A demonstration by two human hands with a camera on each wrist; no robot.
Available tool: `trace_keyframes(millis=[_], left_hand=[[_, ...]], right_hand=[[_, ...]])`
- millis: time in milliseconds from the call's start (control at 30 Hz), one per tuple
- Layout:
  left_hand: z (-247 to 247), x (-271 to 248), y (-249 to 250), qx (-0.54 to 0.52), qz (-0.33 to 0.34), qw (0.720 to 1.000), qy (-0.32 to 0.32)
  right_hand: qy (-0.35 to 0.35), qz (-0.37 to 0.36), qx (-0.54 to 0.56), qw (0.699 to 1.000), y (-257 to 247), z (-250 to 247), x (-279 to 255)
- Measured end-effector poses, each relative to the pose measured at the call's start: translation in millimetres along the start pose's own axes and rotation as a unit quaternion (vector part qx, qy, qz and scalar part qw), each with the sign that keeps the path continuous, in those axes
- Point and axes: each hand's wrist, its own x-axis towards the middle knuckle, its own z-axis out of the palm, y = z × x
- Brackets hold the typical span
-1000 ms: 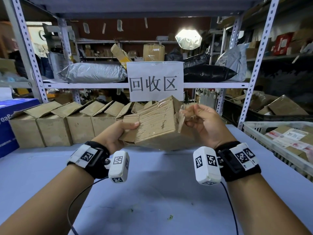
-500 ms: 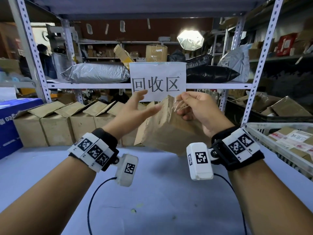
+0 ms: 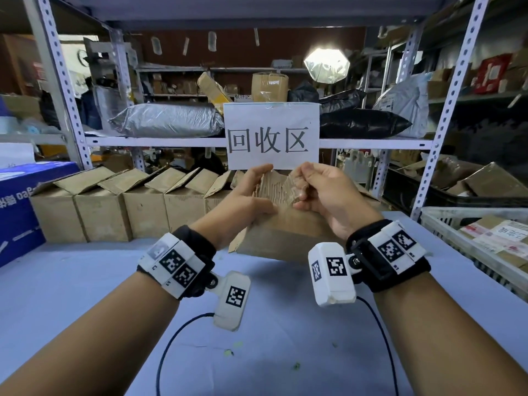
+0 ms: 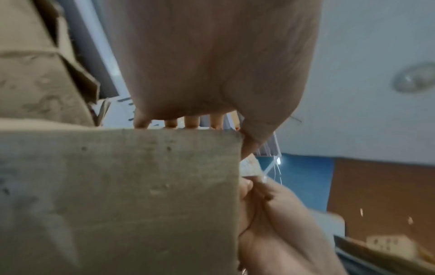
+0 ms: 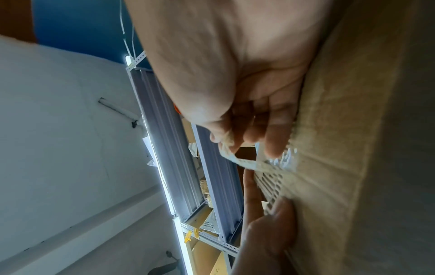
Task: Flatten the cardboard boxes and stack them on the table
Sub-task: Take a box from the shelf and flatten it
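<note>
A brown cardboard box is held low over the blue table, in front of the paper sign. My left hand holds its upper left edge, thumb pressed on the near face and fingers behind it. My right hand pinches a strip of clear tape that is partly peeled from the box top, where torn corrugated ribs show. The left wrist view shows the box face under my palm and the right hand at its corner. Whether the box bottom touches the table is unclear.
Several open-flapped boxes stand in a row along the table's back, with a blue carton at far left. A white crate of parcels sits at the right edge. Shelf uprights and the sign stand behind.
My left hand, which had lifted off with fingers spread, is back on the box. My right hand has pulled the tape further, and torn ribs now show on the box top.
</note>
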Motion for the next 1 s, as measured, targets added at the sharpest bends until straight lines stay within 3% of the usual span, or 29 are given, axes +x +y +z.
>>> trace_keyframes(millis=[100, 200, 367, 467, 567, 633, 767, 1000], left_hand=[[-7, -4, -1, 0.102, 0.026, 0.993, -0.053], [-13, -7, -2, 0.248, 0.057, 0.961, -0.106], [-17, -6, -8, 0.269, 0.083, 0.957, -0.064], [-19, -3, -12, 0.262, 0.089, 0.960, -0.039], [-20, -2, -13, 0.244, 0.090, 0.965, -0.036], [-20, -2, -14, 0.244, 0.090, 0.965, -0.039], [-17, -5, -14, 0.261, 0.102, 0.959, -0.037], [-15, -8, -11, 0.283, 0.106, 0.952, -0.039]], right_hand=[[0.006, 0.006, 0.040, 0.999, -1, -1, 0], [-0.010, 0.005, 0.059, 0.998, -2, -4, -1], [-0.032, -0.016, 0.055, 0.998, 0, -6, -4], [-0.001, -0.076, -0.060, 0.995, 1, -7, -3], [0.049, -0.153, -0.282, 0.946, 2, -12, -2], [0.063, -0.191, -0.373, 0.906, 4, -15, -2], [0.094, -0.214, -0.443, 0.866, 8, -13, -2], [0.102, -0.215, -0.490, 0.839, 11, -13, -9]])
